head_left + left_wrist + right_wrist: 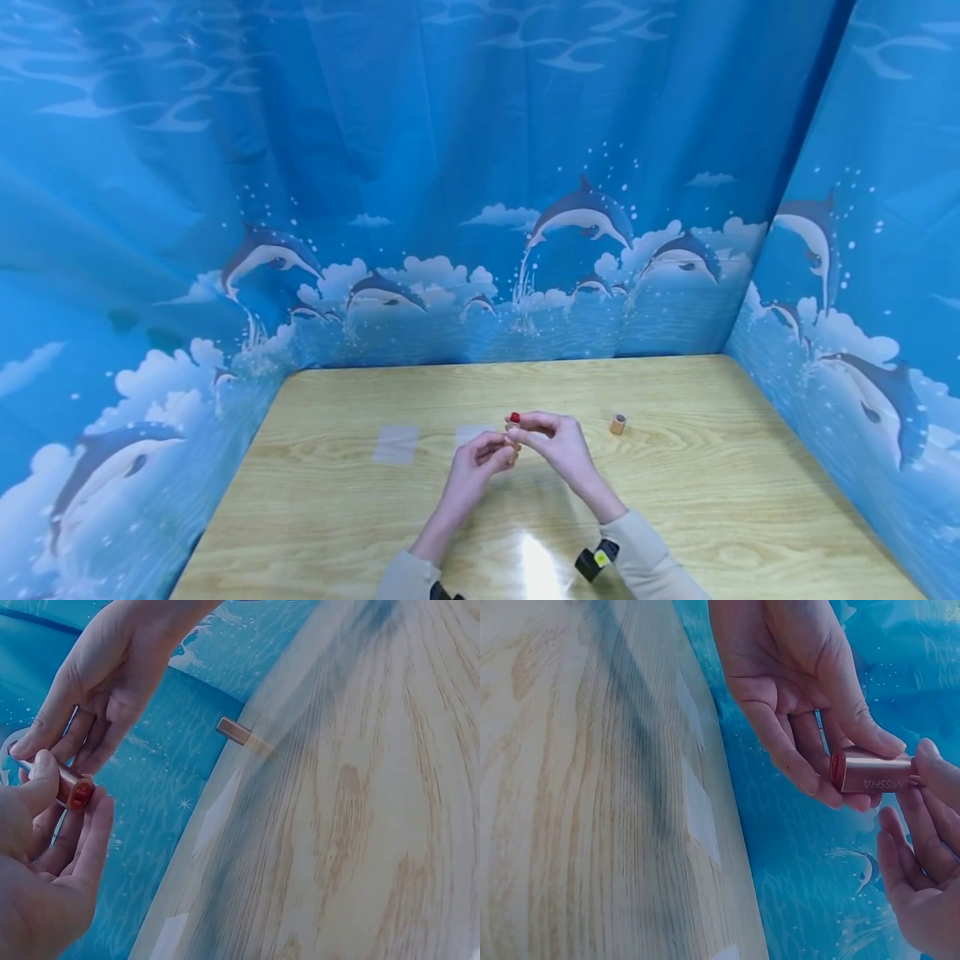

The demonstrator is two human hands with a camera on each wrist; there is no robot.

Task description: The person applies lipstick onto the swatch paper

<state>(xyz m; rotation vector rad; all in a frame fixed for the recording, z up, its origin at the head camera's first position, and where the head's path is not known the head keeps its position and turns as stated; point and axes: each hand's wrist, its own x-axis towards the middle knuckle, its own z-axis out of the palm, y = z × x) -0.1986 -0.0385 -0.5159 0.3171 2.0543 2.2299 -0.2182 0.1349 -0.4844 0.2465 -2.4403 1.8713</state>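
A rose-gold lipstick (866, 774) with "MISSHA" lettering on its tube is held between both hands above the table. Its red tip (515, 417) points upward in the head view. My left hand (477, 463) grips the lower tube between thumb and fingers, and the tube's reddish bottom end (81, 795) faces the left wrist camera. From the other side, my right hand (557, 446) pinches the upper part near the red tip; fingers partly hide that part. The matching cap (618, 424) stands on the table to the right of the hands.
Two pale, square patches (395, 445) lie on the wood-grain table (322, 517), one partly behind my left hand. Blue dolphin-print curtains (420, 167) enclose the table's back and sides. Black straps with devices (596, 560) sit at both wrists.
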